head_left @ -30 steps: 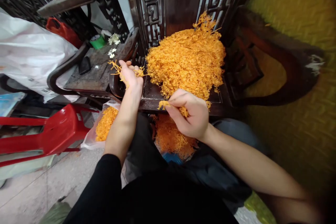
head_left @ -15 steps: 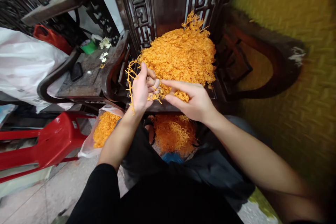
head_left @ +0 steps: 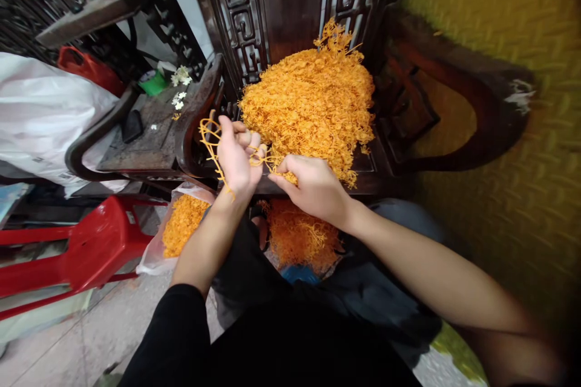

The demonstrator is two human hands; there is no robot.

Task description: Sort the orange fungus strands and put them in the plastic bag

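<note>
A large heap of orange, thin branching plastic-like pieces point(head_left: 313, 103) lies on the dark wooden chair seat in front of me. My left hand point(head_left: 239, 154) is palm up, its fingers curled around an orange branching strand point(head_left: 212, 148) that loops out over the thumb and wrist side. Just to its right, my right hand point(head_left: 313, 184) pinches the strand's other end between thumb and forefinger, with small orange bits under its fingers. Between both hands the strand runs in a short tangled stretch.
Below the seat sits a second orange pile point(head_left: 302, 230) above something blue point(head_left: 299, 273). A white plastic bag of orange pieces point(head_left: 184, 224) stands at left beside a red plastic stool point(head_left: 97, 248). The chair's curved armrest point(head_left: 494, 109) is at right; a phone-like black object point(head_left: 132, 126) lies at left.
My left hand has shifted left with the strand. My right hand has moved slightly left and down, and its extended forefinger has closed against the thumb.
</note>
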